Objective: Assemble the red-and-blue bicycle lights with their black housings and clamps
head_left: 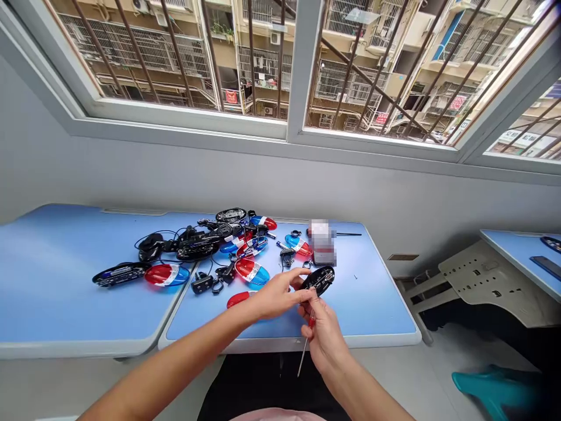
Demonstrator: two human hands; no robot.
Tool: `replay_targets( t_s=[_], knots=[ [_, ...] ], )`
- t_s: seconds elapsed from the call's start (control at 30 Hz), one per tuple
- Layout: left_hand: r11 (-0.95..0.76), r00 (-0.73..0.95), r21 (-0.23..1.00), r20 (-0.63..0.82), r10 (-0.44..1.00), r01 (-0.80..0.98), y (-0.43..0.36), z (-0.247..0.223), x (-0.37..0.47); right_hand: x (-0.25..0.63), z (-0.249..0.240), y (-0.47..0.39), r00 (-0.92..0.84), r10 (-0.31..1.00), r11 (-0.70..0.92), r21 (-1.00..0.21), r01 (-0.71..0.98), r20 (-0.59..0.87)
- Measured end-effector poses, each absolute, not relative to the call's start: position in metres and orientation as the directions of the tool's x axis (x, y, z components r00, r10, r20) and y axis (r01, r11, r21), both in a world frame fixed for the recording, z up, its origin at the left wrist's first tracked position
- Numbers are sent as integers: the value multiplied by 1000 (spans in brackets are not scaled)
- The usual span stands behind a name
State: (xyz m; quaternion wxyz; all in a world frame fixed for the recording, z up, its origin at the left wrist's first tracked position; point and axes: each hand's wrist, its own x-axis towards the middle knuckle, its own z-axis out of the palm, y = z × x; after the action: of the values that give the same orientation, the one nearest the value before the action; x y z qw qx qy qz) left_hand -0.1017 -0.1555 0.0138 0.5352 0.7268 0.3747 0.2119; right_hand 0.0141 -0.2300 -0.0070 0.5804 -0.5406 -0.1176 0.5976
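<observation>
Over the front part of the blue table (pixel 368 304), my left hand (pixel 283 294) is closed on a black oval housing (pixel 322 280) with small parts inside. My right hand (pixel 323 330) touches the housing's lower edge with its fingertips. It also holds a screwdriver (pixel 302 355), whose red handle lies within the fingers and whose metal shaft points down past the table's front edge. A red and blue light cover (pixel 252 273) lies just behind my left hand. Another red cover (pixel 239 299) is partly hidden under my left forearm.
Black oval units (pixel 197 247), cables and more light covers (pixel 167 275) are heaped at the left and back. Behind the housing stands a blurred-out object (pixel 323 242). A second table (pixel 521 257) and a teal stool (pixel 495 389) are at the right. A barred window lies behind.
</observation>
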Motion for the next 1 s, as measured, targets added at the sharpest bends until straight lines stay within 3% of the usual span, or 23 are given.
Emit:
replay_targets(
  t_s=[0.13,0.4,0.47,0.57,0.67,0.77,1.0],
  knots=[
    [10,710,989,-114,695,149,-133,10,-105,17,-4,-219,179,852,-362,-802,-475,-491],
    [24,769,955,-252,588,295,-96,10,-112,84,12,-213,3,836,-531,-811,-247,-548],
    [-17,796,947,-258,548,320,-91,10,-110,109,13,-220,34,860,-501,-855,-131,-509],
    [-103,824,928,-262,503,358,-87,6,-105,137,3,-231,123,926,-376,-905,198,-357],
    [-184,831,895,-278,482,406,-83,0,-99,148,-15,-239,149,969,-246,-816,524,-196],
    [-253,823,860,-279,494,444,-81,-5,-97,144,-30,-243,119,986,-168,-666,726,-118],
    [-367,787,784,-236,570,501,-89,-6,-103,121,-40,-237,0,1000,2,-481,877,4]
  ],
)
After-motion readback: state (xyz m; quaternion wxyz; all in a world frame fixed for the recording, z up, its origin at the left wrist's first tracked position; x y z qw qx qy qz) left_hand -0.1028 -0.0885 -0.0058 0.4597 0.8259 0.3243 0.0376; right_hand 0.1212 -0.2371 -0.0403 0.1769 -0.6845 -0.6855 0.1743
